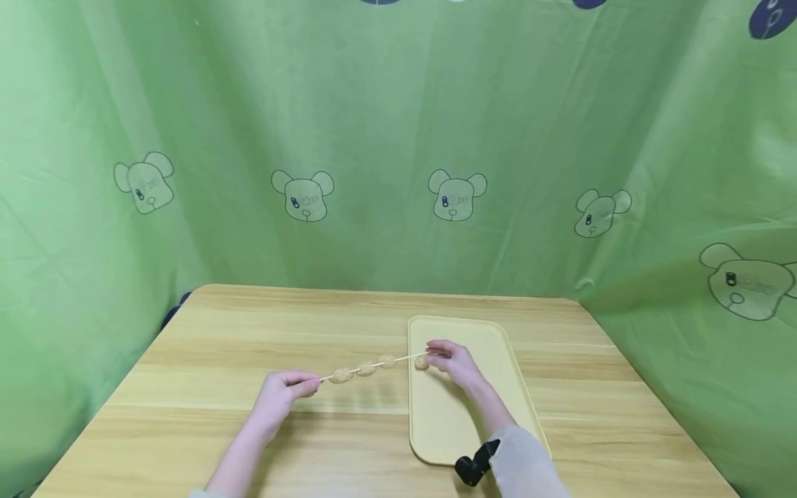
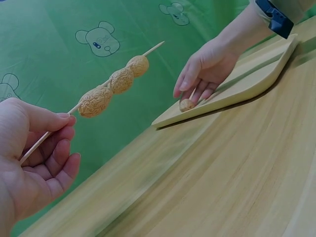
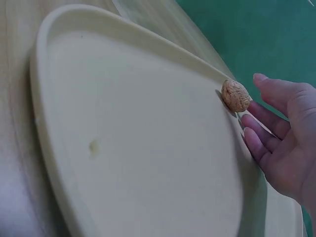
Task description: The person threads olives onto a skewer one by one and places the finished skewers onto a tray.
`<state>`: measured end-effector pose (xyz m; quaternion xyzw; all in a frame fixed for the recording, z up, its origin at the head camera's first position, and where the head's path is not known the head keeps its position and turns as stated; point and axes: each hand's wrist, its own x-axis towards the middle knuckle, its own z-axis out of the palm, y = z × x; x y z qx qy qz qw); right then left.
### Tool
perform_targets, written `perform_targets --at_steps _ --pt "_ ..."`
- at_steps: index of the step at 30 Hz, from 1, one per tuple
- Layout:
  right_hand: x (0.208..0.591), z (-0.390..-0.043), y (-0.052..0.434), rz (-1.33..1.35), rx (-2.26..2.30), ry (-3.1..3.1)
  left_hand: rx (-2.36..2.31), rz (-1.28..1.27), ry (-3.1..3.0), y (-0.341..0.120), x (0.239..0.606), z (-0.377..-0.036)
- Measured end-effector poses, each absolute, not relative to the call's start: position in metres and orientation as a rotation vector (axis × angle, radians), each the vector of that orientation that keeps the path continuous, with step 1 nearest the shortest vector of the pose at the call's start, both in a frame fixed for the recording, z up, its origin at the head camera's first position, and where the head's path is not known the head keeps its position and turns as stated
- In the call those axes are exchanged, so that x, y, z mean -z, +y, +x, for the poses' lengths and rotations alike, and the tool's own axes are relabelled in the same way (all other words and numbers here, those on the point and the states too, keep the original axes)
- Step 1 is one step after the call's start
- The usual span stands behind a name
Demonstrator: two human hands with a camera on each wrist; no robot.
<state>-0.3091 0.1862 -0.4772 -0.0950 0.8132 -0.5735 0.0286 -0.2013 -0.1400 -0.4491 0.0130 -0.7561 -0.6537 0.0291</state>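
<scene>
My left hand (image 1: 309, 384) pinches the near end of a thin wooden skewer (image 1: 407, 357) between thumb and forefinger and holds it above the table. Three beige, wrinkled balls (image 1: 365, 369) are threaded along it. In the left wrist view the left hand (image 2: 63, 126) grips the skewer (image 2: 152, 49) low, with the balls (image 2: 120, 80) above it. My right hand (image 1: 438, 355) reaches over the left edge of the yellow tray (image 1: 479, 415), fingers loosely extended. A single loose ball (image 3: 235, 96) lies at the tray's rim by the right hand's fingertips (image 3: 252, 136). The skewer's free tip points toward it.
The tray (image 3: 138, 113) lies on a wooden table (image 1: 249, 429) and holds a small crumb (image 3: 93, 146). Green cloth with bear prints (image 1: 398, 138) hangs behind and on both sides. A black strap (image 1: 473, 467) is on my right wrist.
</scene>
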Motion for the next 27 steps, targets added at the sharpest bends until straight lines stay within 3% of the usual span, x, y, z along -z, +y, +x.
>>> perform_targets --at_steps 27 --pt "0.484 -0.311 0.181 -0.41 1.457 2.724 2.012 0.033 -2.356 -0.14 0.454 -0.202"
